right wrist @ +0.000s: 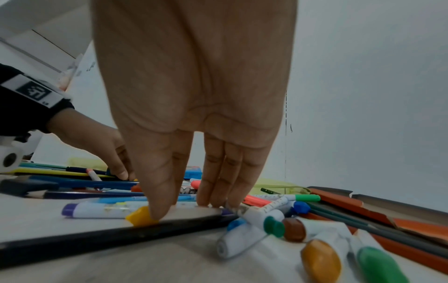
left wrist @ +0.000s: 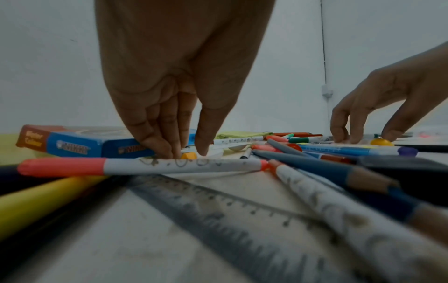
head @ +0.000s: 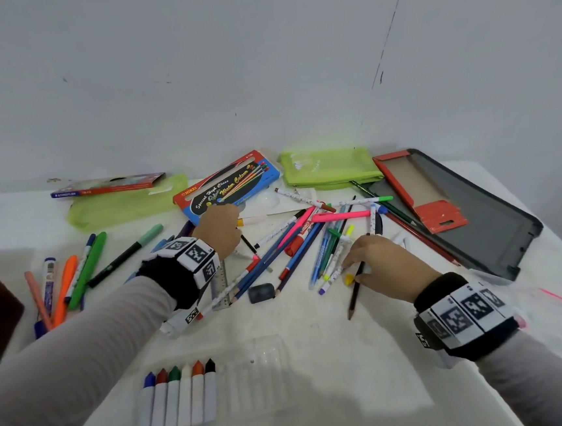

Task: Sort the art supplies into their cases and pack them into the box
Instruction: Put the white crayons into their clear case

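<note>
In the head view, the left hand [head: 219,227] reaches into the centre-frame heap of pens and pencils [head: 304,241]; its grip is hidden. In the left wrist view its fingertips [left wrist: 169,151] pinch toward a small orange-capped white marker [left wrist: 189,155]. In the right wrist view, the right hand [right wrist: 194,114] pinches a yellow-capped white marker [right wrist: 140,217].

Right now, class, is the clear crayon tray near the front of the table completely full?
No: the crayon tray holds six crayons on its left, and its right slots are empty.
</note>
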